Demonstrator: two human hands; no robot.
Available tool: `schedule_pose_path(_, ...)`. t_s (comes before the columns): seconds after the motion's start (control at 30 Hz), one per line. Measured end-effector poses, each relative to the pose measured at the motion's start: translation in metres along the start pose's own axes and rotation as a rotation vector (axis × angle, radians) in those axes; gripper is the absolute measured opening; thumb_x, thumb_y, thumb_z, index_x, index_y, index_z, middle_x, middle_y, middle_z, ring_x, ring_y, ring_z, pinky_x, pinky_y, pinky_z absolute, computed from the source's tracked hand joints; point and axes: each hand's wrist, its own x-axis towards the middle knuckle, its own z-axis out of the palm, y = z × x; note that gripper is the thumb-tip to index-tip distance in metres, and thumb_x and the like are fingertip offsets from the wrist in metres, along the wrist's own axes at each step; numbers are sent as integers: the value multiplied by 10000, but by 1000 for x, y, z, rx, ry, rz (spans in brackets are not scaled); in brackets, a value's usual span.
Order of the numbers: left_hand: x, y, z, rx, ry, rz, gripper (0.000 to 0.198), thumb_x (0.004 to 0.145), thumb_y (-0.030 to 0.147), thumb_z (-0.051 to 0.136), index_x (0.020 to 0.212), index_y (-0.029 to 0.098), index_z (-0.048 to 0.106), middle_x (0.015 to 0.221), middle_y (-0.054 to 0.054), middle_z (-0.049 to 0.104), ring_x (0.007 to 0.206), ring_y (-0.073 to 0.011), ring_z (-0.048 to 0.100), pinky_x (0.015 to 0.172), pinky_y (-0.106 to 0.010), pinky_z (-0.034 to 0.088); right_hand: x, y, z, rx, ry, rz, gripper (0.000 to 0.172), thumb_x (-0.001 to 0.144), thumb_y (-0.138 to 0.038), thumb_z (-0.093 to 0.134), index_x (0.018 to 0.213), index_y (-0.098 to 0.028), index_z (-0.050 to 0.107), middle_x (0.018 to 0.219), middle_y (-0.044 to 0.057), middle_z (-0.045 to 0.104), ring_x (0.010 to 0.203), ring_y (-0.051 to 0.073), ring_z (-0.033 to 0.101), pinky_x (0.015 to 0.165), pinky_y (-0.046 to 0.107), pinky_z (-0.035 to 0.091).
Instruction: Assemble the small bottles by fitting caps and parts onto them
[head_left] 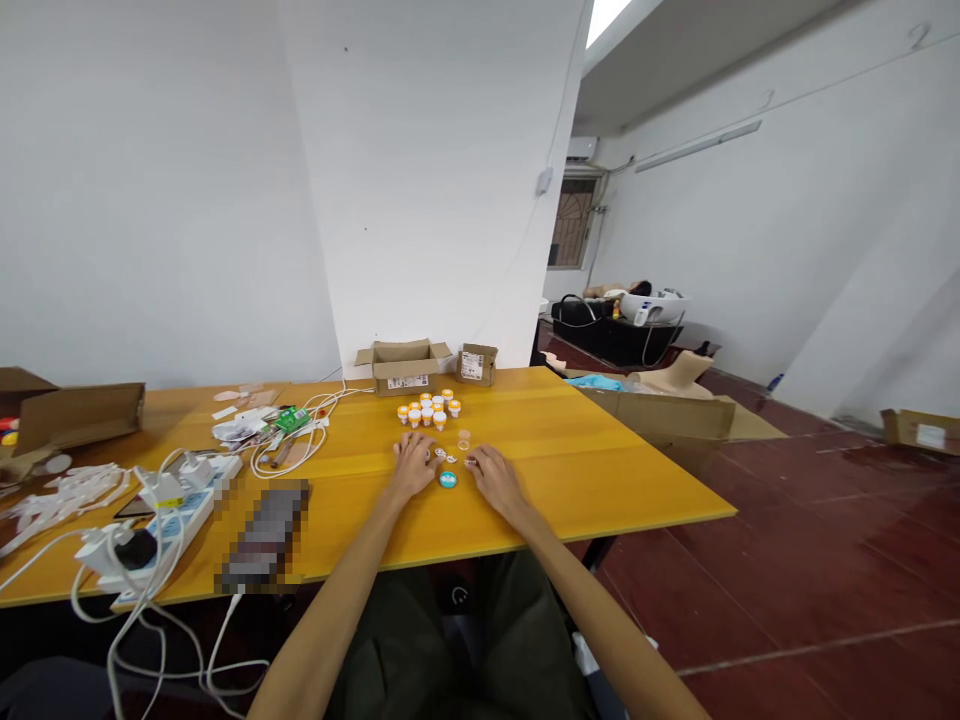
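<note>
My left hand (414, 468) rests low over the table, fingers curled around something whitish that they mostly hide. Opposite it, my right hand (496, 477) has thumb and fingertips together at a tiny pale piece too small to name. Between the two hands lies a round teal disc (448, 480) with a white pattern. Just behind it are small white loose pieces (442, 455). A thin clear ring (463, 446) lies a little farther back. Several small white and orange containers (427, 412) stand in a cluster beyond my left hand.
An open cardboard box (409, 375) and a smaller box (478, 366) stand against the wall. To the left are a power strip (191, 515) with plugs, a blurred phone (264, 535), white cables (296, 465) and a green circuit board (291, 418). The table's front edge runs below my forearms.
</note>
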Motion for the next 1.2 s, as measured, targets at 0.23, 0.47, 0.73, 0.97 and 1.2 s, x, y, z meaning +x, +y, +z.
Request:
schedule_pose_path(0.23, -5, -12, -5, -159, -3, -40, 196, 787, 137, 627, 948, 213, 710, 1010, -74, 680, 1021, -259, 594, 951, -412, 443, -5, -13, -7, 54, 54, 3, 171, 895, -159, 524, 965, -236, 661, 1018, 85, 683, 977, 239, 629, 892, 368, 501)
schedule_pose_path(0.47, -6, -1, -3, -627, -1, -41, 215, 798, 374, 682, 892, 187, 730, 883, -50, 747, 808, -205, 664, 806, -334, 519, -14, -16, -8, 183, 41, -83, 196, 885, -163, 532, 1018, -241, 654, 1043, 75, 673, 993, 237, 617, 913, 385, 490)
schedule_pose_path(0.73, -11, 10, -2, -832, -62, -34, 382, 796, 537, 663, 826, 166, 752, 811, -56, 753, 781, -209, 662, 755, -308, 513, -7, -22, -14, 472, 46, -51, 193, 921, -274, 524, 1029, -259, 684, 1027, 60, 678, 959, 218, 626, 881, 357, 511)
schedule_pose_path(0.97, -12, 3, 2, -856, -128, -45, 437, 792, 574, 655, 858, 155, 761, 788, -51, 732, 721, -187, 608, 690, -289, 479, 2, -27, -12, 670, -9, 9, 234, 924, -339, 525, 989, -238, 727, 951, 50, 707, 796, 185, 626, 738, 304, 518)
schedule_pose_path(1.2, -13, 2, -4, -847, -190, -49, 394, 781, 544, 678, 797, 162, 772, 750, -39, 728, 727, -192, 612, 721, -301, 484, 2, -24, -11, 750, -24, 36, 194, 899, -324, 551, 912, -239, 725, 941, 40, 732, 849, 200, 646, 778, 312, 512)
